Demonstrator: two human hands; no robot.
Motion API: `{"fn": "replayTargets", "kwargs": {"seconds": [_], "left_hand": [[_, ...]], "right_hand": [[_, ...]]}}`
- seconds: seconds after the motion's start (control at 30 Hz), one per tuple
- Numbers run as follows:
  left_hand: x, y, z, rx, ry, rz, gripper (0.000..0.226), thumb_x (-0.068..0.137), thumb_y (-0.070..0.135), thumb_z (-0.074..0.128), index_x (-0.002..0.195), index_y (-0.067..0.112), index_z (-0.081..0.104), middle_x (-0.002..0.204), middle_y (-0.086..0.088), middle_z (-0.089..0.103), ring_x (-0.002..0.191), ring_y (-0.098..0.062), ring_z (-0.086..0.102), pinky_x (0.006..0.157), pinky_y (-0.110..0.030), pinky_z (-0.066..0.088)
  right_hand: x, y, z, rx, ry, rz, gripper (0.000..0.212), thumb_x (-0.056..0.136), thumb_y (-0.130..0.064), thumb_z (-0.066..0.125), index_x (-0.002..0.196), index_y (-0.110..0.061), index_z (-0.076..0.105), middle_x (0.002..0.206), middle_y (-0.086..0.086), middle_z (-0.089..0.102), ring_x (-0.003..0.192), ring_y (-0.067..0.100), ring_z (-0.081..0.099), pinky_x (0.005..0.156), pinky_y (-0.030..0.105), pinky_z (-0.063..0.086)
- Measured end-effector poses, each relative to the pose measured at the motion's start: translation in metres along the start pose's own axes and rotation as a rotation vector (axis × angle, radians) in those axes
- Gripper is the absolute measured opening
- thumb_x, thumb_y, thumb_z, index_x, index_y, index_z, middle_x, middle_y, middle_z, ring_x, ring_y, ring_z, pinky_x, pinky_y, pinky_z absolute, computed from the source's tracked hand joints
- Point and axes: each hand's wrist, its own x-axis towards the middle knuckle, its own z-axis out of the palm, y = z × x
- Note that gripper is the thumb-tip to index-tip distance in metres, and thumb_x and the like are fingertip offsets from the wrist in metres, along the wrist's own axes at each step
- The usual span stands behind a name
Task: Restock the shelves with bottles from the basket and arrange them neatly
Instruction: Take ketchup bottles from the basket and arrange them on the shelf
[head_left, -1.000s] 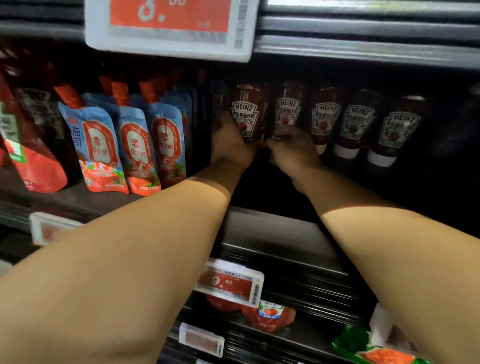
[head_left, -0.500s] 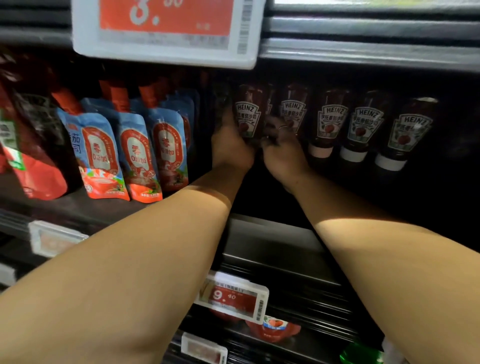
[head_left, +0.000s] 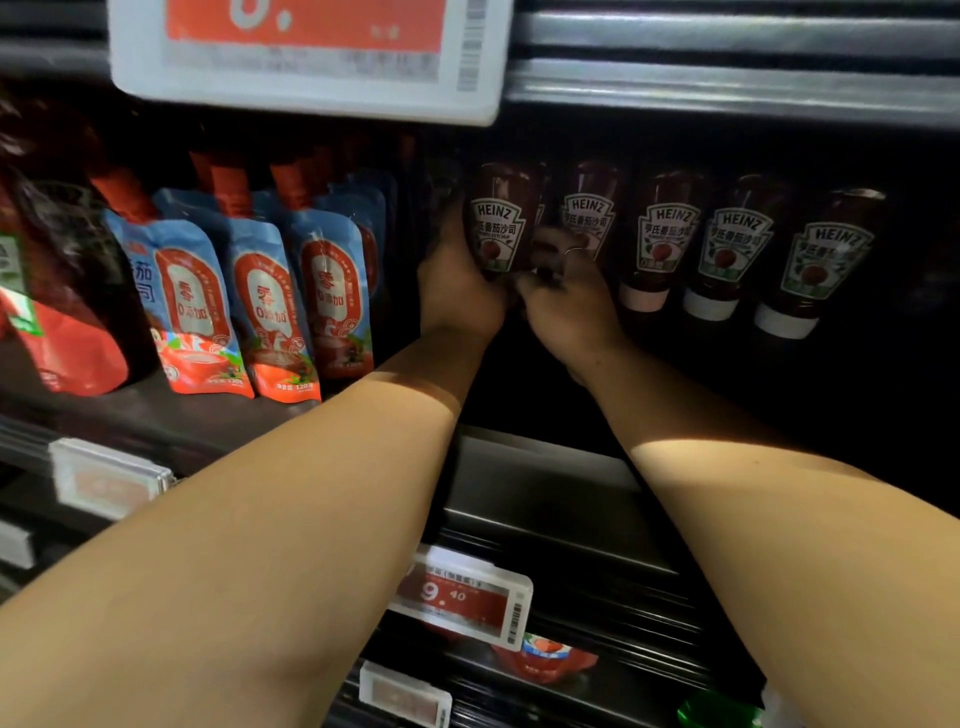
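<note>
Five Heinz ketchup bottles stand cap-down in a row on the dark shelf; notes run left to right.

Far left: a large red pouch (head_left: 67, 343), partly cut off by the frame. Beside it, three blue-and-red sauce pouches (head_left: 260, 306) stand upright in a front rank, more ranked behind them. A big price tag (head_left: 306, 52) hangs from the rail above them.

Centre: the left hand (head_left: 457, 291) is wrapped round the lower left side of the leftmost ketchup bottle (head_left: 501, 223), fingers curled about the body. The bottle's label faces out; its cap end is hidden behind the hands. The right hand (head_left: 571, 301) sits just beside it, fingers curled in at the bottle's base. It is too dark to tell if it grips the cap or only steadies it.

Right: the four other ketchup bottles (head_left: 737, 249) are in line, labels forward, the row slanting slightly down to the right. The second one's lower part is hidden by the right hand.

Lower down: a small price tag (head_left: 462, 597) on the shelf edge (head_left: 545, 499), red packets below it. No basket in view.

Step in hand, as I judge it: seating this bottle at the left end of the row. Next move likely calls for setting it flush with its neighbour, label square, then letting go without tipping it.
</note>
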Motion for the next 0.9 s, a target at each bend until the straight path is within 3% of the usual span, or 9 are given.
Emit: {"fn": "replayTargets", "kwargs": {"seconds": [0.13, 0.37, 0.47, 0.6, 0.7, 0.8, 0.9], "left_hand": [[-0.0013, 0.0025, -0.0013, -0.027, -0.006, -0.012, 0.091, 0.082, 0.02, 0.078, 0.158, 0.022, 0.029, 0.147, -0.007, 0.055, 0.136, -0.023, 0.052, 0.113, -0.031, 0.04], [-0.0027, 0.0036, -0.0016, -0.05, -0.023, -0.032, 0.088, 0.081, 0.018, 0.078, 0.156, 0.02, 0.032, 0.143, -0.006, 0.057, 0.132, -0.022, 0.055, 0.11, -0.038, 0.046], [-0.0024, 0.0046, -0.0011, -0.064, -0.034, -0.047, 0.088, 0.081, 0.017, 0.078, 0.156, 0.021, 0.031, 0.144, -0.005, 0.057, 0.132, -0.02, 0.055, 0.11, -0.037, 0.045], [-0.001, 0.0034, 0.0008, -0.065, -0.028, -0.044, 0.088, 0.08, 0.019, 0.078, 0.155, 0.023, 0.031, 0.144, -0.002, 0.057, 0.132, -0.018, 0.054, 0.107, -0.025, 0.041], [-0.0009, 0.0033, 0.0021, -0.056, -0.034, -0.04, 0.091, 0.079, 0.02, 0.079, 0.156, 0.022, 0.029, 0.146, -0.004, 0.054, 0.134, -0.02, 0.052, 0.112, -0.03, 0.041], [-0.0017, 0.0048, 0.0026, -0.036, -0.032, -0.06, 0.097, 0.076, 0.024, 0.081, 0.156, 0.022, 0.027, 0.151, -0.008, 0.047, 0.139, -0.024, 0.047, 0.114, -0.037, 0.039], [-0.0059, 0.0084, 0.0001, -0.013, 0.008, -0.1, 0.095, 0.074, 0.024, 0.081, 0.154, 0.02, 0.03, 0.149, -0.013, 0.043, 0.138, -0.031, 0.044, 0.115, -0.039, 0.038]], "right_hand": [[0.0014, 0.0003, 0.0008, 0.028, 0.014, 0.0, 0.04, 0.093, -0.005, 0.06, 0.124, -0.029, 0.056, 0.109, -0.011, 0.066, 0.107, 0.015, 0.066, 0.099, 0.046, 0.055], [0.0034, 0.0033, 0.0009, -0.003, 0.03, -0.004, 0.042, 0.091, -0.01, 0.063, 0.099, -0.049, 0.05, 0.098, -0.02, 0.061, 0.098, 0.004, 0.064, 0.092, 0.038, 0.058], [0.0034, 0.0045, 0.0012, -0.02, 0.038, -0.013, 0.042, 0.09, -0.008, 0.062, 0.113, -0.042, 0.052, 0.096, -0.023, 0.059, 0.092, -0.003, 0.061, 0.092, 0.034, 0.057], [0.003, 0.0022, 0.0027, -0.035, 0.045, -0.022, 0.049, 0.089, -0.006, 0.064, 0.133, -0.025, 0.055, 0.098, -0.018, 0.06, 0.095, 0.003, 0.063, 0.1, 0.037, 0.053], [0.0047, 0.0026, 0.0023, -0.045, 0.057, -0.023, 0.045, 0.088, -0.006, 0.064, 0.128, -0.026, 0.058, 0.104, -0.011, 0.065, 0.104, 0.015, 0.066, 0.102, 0.042, 0.052], [0.0059, 0.0049, 0.0, -0.038, 0.102, -0.024, 0.039, 0.086, -0.01, 0.062, 0.108, -0.042, 0.058, 0.097, -0.018, 0.064, 0.1, 0.007, 0.065, 0.102, 0.042, 0.053], [0.0023, 0.0054, -0.0048, -0.02, 0.155, 0.018, 0.04, 0.088, -0.007, 0.06, 0.122, -0.028, 0.061, 0.108, -0.008, 0.068, 0.106, 0.014, 0.065, 0.101, 0.043, 0.054]]}}
